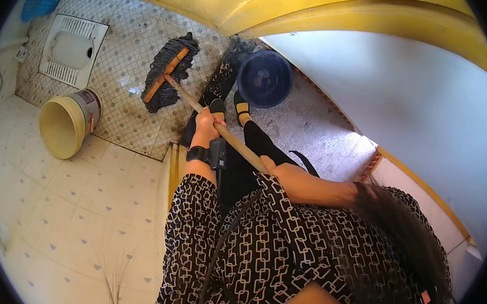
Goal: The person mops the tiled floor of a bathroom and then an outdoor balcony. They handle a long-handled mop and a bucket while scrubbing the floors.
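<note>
A mop with a long wooden handle (237, 143) slants from my body toward the far left. Its dark grey strands (167, 68) spread flat on the patterned tile floor around an orange-brown crossbar. My left hand (207, 124) is wrapped round the middle of the handle, with a black device strapped at the wrist. Nearer my waist, my right hand (272, 164) closes on the handle's upper end; part of its fingers and the handle's tip are hidden by my sleeve.
A dark blue basin (265, 79) stands just beyond my feet on the right. To the left are a cream bucket (61, 127) and a white squat toilet (74, 50). A yellow door frame (359, 28) and pale wall panel (386, 78) bound the right side. A dark cloth strip (226, 67) lies by the threshold.
</note>
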Available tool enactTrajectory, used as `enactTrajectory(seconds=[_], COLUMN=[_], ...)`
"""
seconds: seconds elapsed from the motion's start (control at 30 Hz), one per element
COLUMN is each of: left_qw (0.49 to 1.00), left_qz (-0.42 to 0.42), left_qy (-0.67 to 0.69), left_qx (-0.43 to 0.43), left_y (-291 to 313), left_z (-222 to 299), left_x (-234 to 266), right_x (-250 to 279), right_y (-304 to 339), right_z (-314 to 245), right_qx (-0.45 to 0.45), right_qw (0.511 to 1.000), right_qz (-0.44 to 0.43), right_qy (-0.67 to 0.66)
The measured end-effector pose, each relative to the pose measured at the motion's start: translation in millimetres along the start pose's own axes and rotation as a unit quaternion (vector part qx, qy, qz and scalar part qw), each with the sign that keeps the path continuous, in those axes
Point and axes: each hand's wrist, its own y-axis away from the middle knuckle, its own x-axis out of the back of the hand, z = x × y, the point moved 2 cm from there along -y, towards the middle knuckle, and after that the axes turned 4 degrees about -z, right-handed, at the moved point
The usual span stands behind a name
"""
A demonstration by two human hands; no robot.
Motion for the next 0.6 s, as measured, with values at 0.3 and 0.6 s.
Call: enactTrajectory(seconds=[0.3,0.6], left_qw=[0.980,0.974], left_qz=[-0.115,-0.126], left_qy=[0.164,0.190], left_qx=[-0.010,-0.017], left_y=[-16.4,77.0], left_z=[-35.1,-83.7], left_x=[19.7,-30.1], right_x=[-56.9,-61.8], right_y=[25.6,113.2], right_z=[48.0,132.0], right_qx=[-0.074,0.036], right_qw=[0.949,0.821], right_qz=[0.218,0.496], right_qy=[0.216,0.282])
